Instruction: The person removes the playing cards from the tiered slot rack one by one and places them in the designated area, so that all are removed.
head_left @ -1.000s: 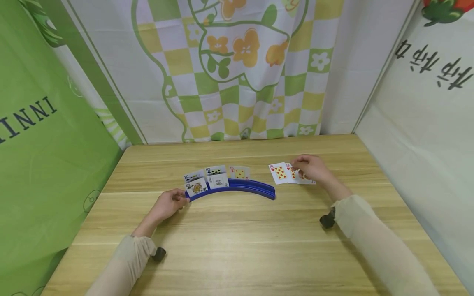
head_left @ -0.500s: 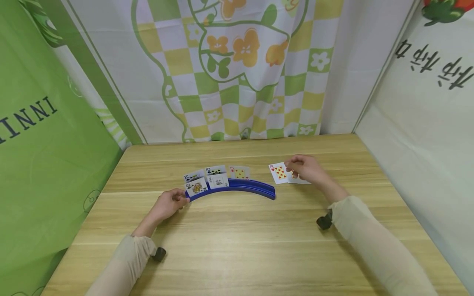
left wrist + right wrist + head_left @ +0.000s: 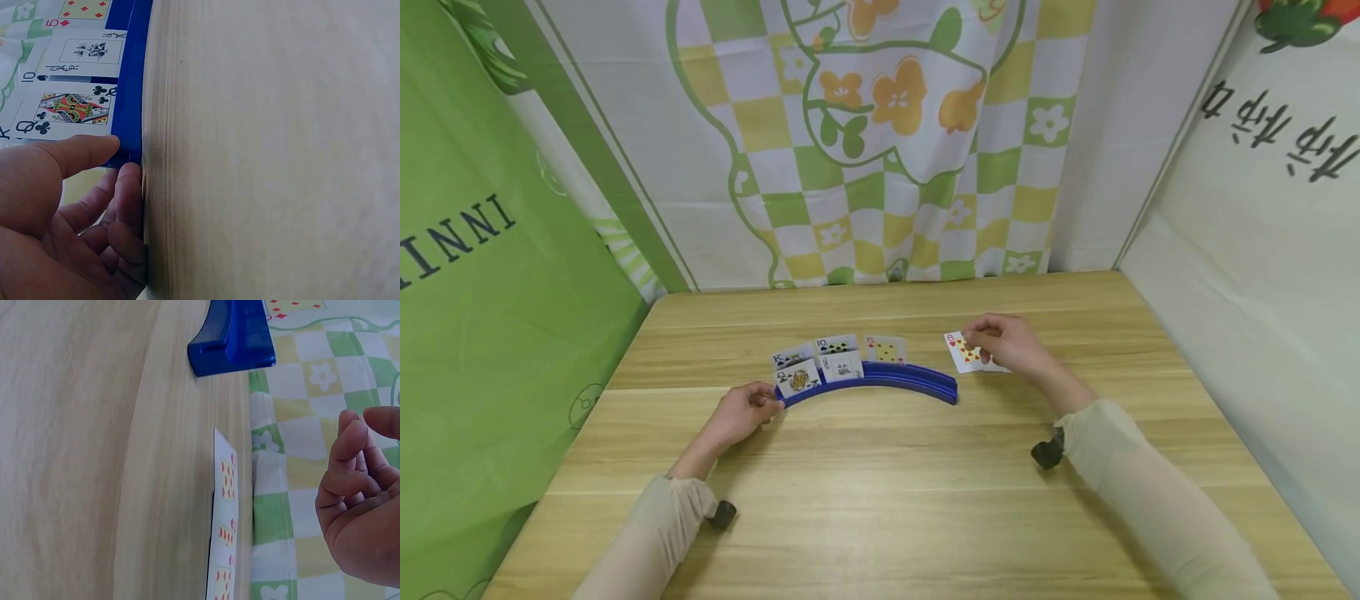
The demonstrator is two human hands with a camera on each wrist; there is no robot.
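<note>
My left hand (image 3: 741,417) grips the left end of the curved blue card holder (image 3: 917,382). In the left wrist view its thumb lies on the front below the queen of clubs (image 3: 72,109), with the fingers underneath. Beside the queen stands a joker (image 3: 842,367). Behind them are a king (image 3: 793,357), a ten of spades (image 3: 837,343) and a five of diamonds (image 3: 886,349). My right hand (image 3: 1011,346) hovers over a fan of heart cards (image 3: 226,481), fingers loosely curled, nothing between them. The eight of hearts (image 3: 966,354) is leftmost; the hand hides part of the fan.
The holder and cards are on a wooden table (image 3: 880,500). A patterned curtain (image 3: 895,150) hangs behind its far edge. Green cloth (image 3: 497,333) borders the left, white cloth (image 3: 1247,275) the right.
My right hand has moved left above the heart cards, from the right part of the fan towards the eight. My left hand and the holder have stayed in place.
</note>
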